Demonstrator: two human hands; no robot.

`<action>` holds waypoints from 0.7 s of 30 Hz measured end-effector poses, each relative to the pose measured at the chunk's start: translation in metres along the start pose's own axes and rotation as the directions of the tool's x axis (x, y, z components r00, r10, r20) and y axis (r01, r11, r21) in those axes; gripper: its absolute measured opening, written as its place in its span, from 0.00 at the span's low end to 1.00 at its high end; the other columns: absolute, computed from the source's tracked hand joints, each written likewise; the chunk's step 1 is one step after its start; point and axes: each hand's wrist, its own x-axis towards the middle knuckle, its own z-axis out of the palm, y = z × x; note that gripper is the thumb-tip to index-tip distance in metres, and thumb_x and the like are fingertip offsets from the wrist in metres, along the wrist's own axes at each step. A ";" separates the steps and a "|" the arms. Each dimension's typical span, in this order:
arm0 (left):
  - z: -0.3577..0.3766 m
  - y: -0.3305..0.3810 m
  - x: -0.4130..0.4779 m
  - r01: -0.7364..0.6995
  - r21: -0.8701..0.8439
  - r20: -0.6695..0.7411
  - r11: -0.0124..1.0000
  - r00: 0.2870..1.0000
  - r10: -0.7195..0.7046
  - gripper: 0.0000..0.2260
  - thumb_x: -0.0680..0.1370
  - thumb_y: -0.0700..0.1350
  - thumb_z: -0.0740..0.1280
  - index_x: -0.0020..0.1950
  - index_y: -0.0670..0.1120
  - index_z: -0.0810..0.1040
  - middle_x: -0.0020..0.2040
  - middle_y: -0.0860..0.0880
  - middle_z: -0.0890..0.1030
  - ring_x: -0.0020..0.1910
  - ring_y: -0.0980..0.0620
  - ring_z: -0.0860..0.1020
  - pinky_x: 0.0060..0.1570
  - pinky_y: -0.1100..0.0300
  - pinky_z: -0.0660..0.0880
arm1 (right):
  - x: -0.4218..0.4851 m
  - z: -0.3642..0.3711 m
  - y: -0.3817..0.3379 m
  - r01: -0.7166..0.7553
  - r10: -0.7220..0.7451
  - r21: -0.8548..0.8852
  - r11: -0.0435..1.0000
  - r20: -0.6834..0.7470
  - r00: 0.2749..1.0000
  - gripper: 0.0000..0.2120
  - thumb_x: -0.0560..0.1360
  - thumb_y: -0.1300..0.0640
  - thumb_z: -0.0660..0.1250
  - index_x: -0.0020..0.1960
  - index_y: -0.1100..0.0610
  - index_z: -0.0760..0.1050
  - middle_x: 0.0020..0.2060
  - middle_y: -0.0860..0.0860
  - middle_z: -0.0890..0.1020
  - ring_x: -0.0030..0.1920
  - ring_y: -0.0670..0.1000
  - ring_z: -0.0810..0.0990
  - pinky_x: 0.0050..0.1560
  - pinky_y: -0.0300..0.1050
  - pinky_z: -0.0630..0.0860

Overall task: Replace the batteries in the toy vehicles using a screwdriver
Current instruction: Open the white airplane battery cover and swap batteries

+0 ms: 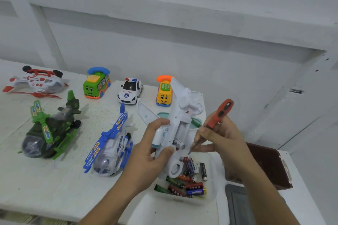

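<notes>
My left hand [155, 148] grips a white toy airplane [178, 115] held belly-up above the table, its open battery bay showing a battery [178, 143]. My right hand [219, 137] holds an orange-handled screwdriver [220, 113], its tip pointing down at the bay's edge. Below the plane sits a clear tray [212, 193] with several loose batteries [190, 181].
On the white table [54, 179] stand a blue helicopter [111, 144], a green helicopter [51, 129], an overturned red-white helicopter [38, 82], a green bus [97, 83], a police car [130, 91] and a yellow phone car [164, 93]. A teal container [195, 120] hides behind the plane. A dark red box [268, 164] lies right.
</notes>
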 end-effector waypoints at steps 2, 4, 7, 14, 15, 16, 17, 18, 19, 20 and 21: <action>0.001 -0.002 -0.001 0.012 0.029 0.008 1.000 1.000 -0.012 0.25 0.74 0.50 0.68 0.67 0.67 0.66 0.50 0.33 0.78 0.43 0.31 0.79 0.42 0.33 0.77 | 0.000 -0.007 0.002 -0.091 0.093 -0.059 0.994 0.032 0.995 0.05 0.78 0.71 0.61 0.48 0.63 0.68 0.34 0.60 0.80 0.35 0.62 0.80 0.43 0.62 0.82; 0.001 -0.005 -0.002 0.023 0.033 0.003 0.999 1.000 -0.024 0.24 0.75 0.47 0.69 0.66 0.68 0.66 0.50 0.35 0.79 0.43 0.31 0.79 0.42 0.34 0.77 | 0.002 -0.012 0.006 -0.151 0.151 -0.026 0.988 -0.001 0.989 0.05 0.78 0.70 0.62 0.48 0.62 0.69 0.34 0.61 0.79 0.33 0.62 0.80 0.42 0.62 0.82; -0.001 -0.010 -0.001 0.019 0.077 0.012 0.997 1.000 -0.020 0.24 0.75 0.48 0.69 0.66 0.68 0.66 0.47 0.38 0.77 0.43 0.33 0.79 0.44 0.35 0.77 | 0.004 -0.012 0.010 -0.139 0.155 0.193 0.971 -0.073 0.985 0.05 0.77 0.67 0.65 0.49 0.61 0.70 0.35 0.61 0.80 0.33 0.59 0.81 0.41 0.57 0.82; -0.001 -0.014 -0.001 0.000 0.108 0.021 0.994 1.000 -0.002 0.25 0.75 0.47 0.69 0.66 0.68 0.67 0.47 0.41 0.75 0.41 0.36 0.79 0.42 0.37 0.76 | 0.005 0.015 0.022 0.189 -0.189 -0.020 0.982 -0.198 0.962 0.07 0.72 0.67 0.72 0.45 0.64 0.74 0.37 0.61 0.83 0.38 0.55 0.84 0.37 0.44 0.80; 0.000 -0.013 -0.001 0.005 0.095 0.019 0.996 1.000 -0.007 0.25 0.74 0.48 0.68 0.67 0.67 0.67 0.47 0.41 0.76 0.41 0.36 0.79 0.43 0.37 0.76 | 0.006 0.018 0.024 0.192 -0.198 -0.050 0.980 -0.185 0.963 0.07 0.72 0.66 0.73 0.44 0.64 0.74 0.37 0.60 0.83 0.37 0.54 0.83 0.37 0.42 0.78; -0.001 -0.012 -0.001 0.009 0.082 0.018 0.997 1.000 -0.010 0.25 0.73 0.49 0.67 0.67 0.67 0.67 0.48 0.40 0.76 0.42 0.35 0.79 0.44 0.36 0.77 | 0.007 0.019 0.027 0.193 -0.203 -0.073 0.978 -0.169 0.964 0.07 0.71 0.66 0.73 0.43 0.61 0.75 0.36 0.57 0.84 0.37 0.52 0.82 0.37 0.39 0.77; -0.001 -0.012 0.000 0.011 0.075 0.021 0.997 1.000 -0.013 0.25 0.73 0.48 0.67 0.67 0.67 0.67 0.51 0.40 0.77 0.42 0.34 0.78 0.45 0.36 0.77 | 0.008 0.020 0.029 0.194 -0.207 -0.096 0.976 -0.153 0.966 0.07 0.72 0.65 0.73 0.42 0.59 0.75 0.36 0.54 0.83 0.36 0.50 0.81 0.38 0.38 0.76; -0.002 -0.012 0.000 0.013 0.071 0.027 0.997 1.000 -0.014 0.25 0.73 0.48 0.67 0.67 0.67 0.66 0.52 0.42 0.77 0.42 0.33 0.78 0.45 0.36 0.76 | 0.009 0.020 0.032 0.192 -0.208 -0.120 0.974 -0.141 0.968 0.08 0.72 0.64 0.73 0.42 0.58 0.75 0.35 0.51 0.83 0.36 0.49 0.81 0.39 0.37 0.76; -0.002 -0.012 0.000 0.015 0.069 0.033 0.998 0.999 -0.017 0.25 0.74 0.47 0.68 0.67 0.67 0.66 0.52 0.42 0.77 0.41 0.32 0.78 0.45 0.36 0.76 | 0.011 0.020 0.034 0.189 -0.208 -0.141 0.972 -0.132 0.969 0.08 0.72 0.63 0.73 0.42 0.57 0.75 0.35 0.50 0.82 0.37 0.49 0.81 0.40 0.39 0.76; -0.003 -0.012 0.000 0.018 0.069 0.036 0.997 0.999 -0.021 0.26 0.74 0.47 0.68 0.67 0.67 0.66 0.50 0.41 0.77 0.41 0.32 0.78 0.44 0.36 0.76 | 0.012 0.020 0.035 0.187 -0.207 -0.155 0.970 -0.125 0.970 0.08 0.72 0.62 0.74 0.42 0.57 0.74 0.36 0.51 0.82 0.38 0.50 0.80 0.41 0.41 0.76; -0.003 -0.013 0.000 0.021 0.073 0.038 0.997 0.999 -0.024 0.26 0.74 0.48 0.68 0.67 0.67 0.66 0.48 0.41 0.76 0.41 0.32 0.78 0.44 0.36 0.76 | 0.013 0.019 0.036 0.184 -0.204 -0.160 0.970 -0.117 0.972 0.08 0.73 0.62 0.74 0.43 0.57 0.74 0.36 0.52 0.81 0.39 0.50 0.80 0.41 0.42 0.76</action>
